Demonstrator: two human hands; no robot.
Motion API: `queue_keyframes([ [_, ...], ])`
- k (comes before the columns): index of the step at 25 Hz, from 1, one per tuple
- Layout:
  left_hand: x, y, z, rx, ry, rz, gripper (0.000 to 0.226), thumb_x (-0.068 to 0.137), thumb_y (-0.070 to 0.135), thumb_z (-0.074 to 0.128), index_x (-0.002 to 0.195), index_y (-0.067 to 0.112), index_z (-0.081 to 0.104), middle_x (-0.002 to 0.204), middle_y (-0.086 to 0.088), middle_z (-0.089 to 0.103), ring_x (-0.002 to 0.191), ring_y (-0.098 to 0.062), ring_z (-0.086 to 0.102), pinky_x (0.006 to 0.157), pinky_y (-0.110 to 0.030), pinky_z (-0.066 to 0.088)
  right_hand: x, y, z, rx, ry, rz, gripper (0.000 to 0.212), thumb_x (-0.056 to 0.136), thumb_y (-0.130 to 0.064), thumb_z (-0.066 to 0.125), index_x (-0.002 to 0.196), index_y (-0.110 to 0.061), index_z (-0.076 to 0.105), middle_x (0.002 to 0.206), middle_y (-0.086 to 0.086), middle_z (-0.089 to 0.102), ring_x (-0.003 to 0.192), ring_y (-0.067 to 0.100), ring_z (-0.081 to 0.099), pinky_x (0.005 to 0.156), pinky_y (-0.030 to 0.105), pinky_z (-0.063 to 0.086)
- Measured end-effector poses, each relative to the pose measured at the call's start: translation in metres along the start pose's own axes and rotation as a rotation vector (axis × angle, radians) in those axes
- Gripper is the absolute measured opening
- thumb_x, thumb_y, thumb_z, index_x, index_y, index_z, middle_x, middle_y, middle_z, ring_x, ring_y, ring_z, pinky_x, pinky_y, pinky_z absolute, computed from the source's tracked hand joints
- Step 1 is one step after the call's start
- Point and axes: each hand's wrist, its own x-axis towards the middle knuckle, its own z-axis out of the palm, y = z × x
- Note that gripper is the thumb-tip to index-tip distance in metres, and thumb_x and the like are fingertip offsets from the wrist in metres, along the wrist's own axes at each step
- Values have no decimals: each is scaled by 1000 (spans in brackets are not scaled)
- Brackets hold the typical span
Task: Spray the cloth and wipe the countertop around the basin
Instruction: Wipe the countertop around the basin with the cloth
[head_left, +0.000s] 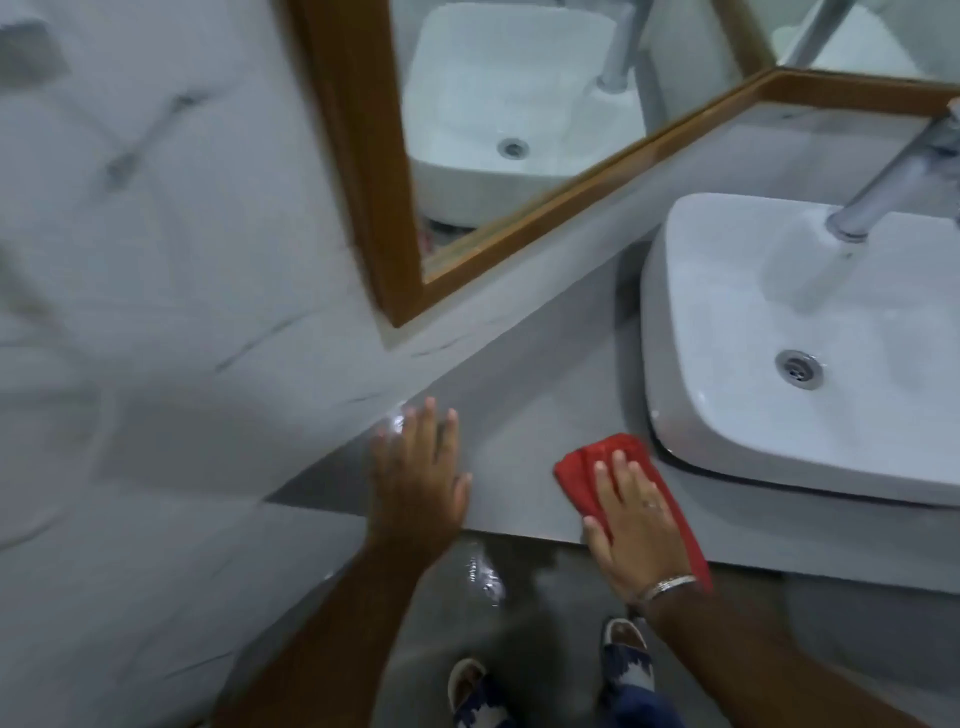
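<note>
A red cloth (579, 465) lies flat on the grey countertop (524, 415), just left of the white basin (810, 343). My right hand (631, 514) presses down on the cloth with fingers spread, near the counter's front edge. The cloth's far corner touches the basin's base. My left hand (418, 478) rests flat and empty on the countertop, further left, fingers apart. No spray bottle is in view.
A chrome tap (893, 176) reaches over the basin from the right. A wood-framed mirror (363, 171) hangs on the marbled wall behind the counter. Below the counter edge are a wet grey floor (483, 571) and my feet (623, 654).
</note>
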Motion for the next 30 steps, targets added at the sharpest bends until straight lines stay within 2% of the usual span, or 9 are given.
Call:
queue_keyframes([
  [4, 25, 127, 21, -294, -200, -10, 71, 89, 34, 57, 151, 5, 38, 159, -17, 36, 146, -34, 37, 118, -55, 31, -31, 64, 0, -70, -79, -169, 67, 89, -42, 41, 149, -14, 34, 155, 14, 33, 140, 35, 36, 111, 48, 32],
  [10, 42, 174, 40, -331, -411, -138, 76, 94, 42, 43, 153, -2, 27, 160, -24, 31, 149, -38, 28, 121, -55, 21, -63, 159, -3, 82, 38, 535, 69, 91, -45, 23, 150, -9, 30, 158, 19, 26, 143, 42, 26, 115, 56, 26],
  [12, 42, 172, 41, -339, -430, -138, 74, 96, 44, 39, 153, -1, 26, 162, -23, 28, 150, -37, 23, 122, -55, 18, -52, 117, 3, 100, 75, 465, 68, 90, -42, 29, 149, -9, 31, 157, 18, 27, 142, 40, 29, 113, 55, 28],
  [15, 43, 172, 40, -303, -473, -121, 73, 98, 48, 29, 155, 3, 21, 165, -19, 22, 153, -33, 16, 124, -53, 15, -53, 71, 15, 109, 59, 114, 69, 87, -43, 43, 148, -14, 32, 156, 13, 35, 141, 34, 34, 110, 50, 30],
  [18, 45, 170, 38, -295, -502, -121, 74, 98, 49, 24, 155, 4, 20, 165, -18, 22, 153, -33, 15, 124, -53, 16, -61, 134, 11, 13, 40, -65, 72, 85, -46, 46, 149, -18, 32, 156, 9, 30, 139, 34, 37, 112, 45, 29],
  [22, 47, 174, 32, -293, -557, -122, 73, 100, 49, 22, 157, 3, 13, 167, -19, 13, 155, -34, 8, 125, -53, 10, -84, 266, -7, 27, 9, 396, 71, 89, -48, 25, 151, -13, 27, 159, 14, 22, 142, 41, 28, 115, 55, 26],
  [24, 47, 178, 29, -286, -579, -128, 73, 102, 49, 26, 158, 5, 10, 168, -19, 10, 155, -35, 4, 125, -54, 9, -80, 271, -8, 100, 47, 609, 72, 90, -49, 19, 152, -12, 24, 160, 15, 20, 145, 39, 21, 116, 55, 24],
  [26, 45, 188, 24, -291, -580, -113, 74, 101, 51, 29, 158, 7, 11, 167, -19, 11, 155, -36, 5, 125, -55, 7, -76, 237, -3, 78, 49, 519, 71, 91, -47, 22, 151, -11, 26, 159, 14, 20, 145, 38, 21, 116, 54, 24],
  [30, 13, 221, 9, -399, -553, 78, 68, 99, 52, 33, 153, 11, 29, 162, -19, 29, 150, -37, 23, 122, -52, 14, -85, 238, 3, 10, -44, 33, 65, 91, -48, 35, 150, -20, 31, 159, 6, 25, 144, 31, 28, 113, 47, 27],
])
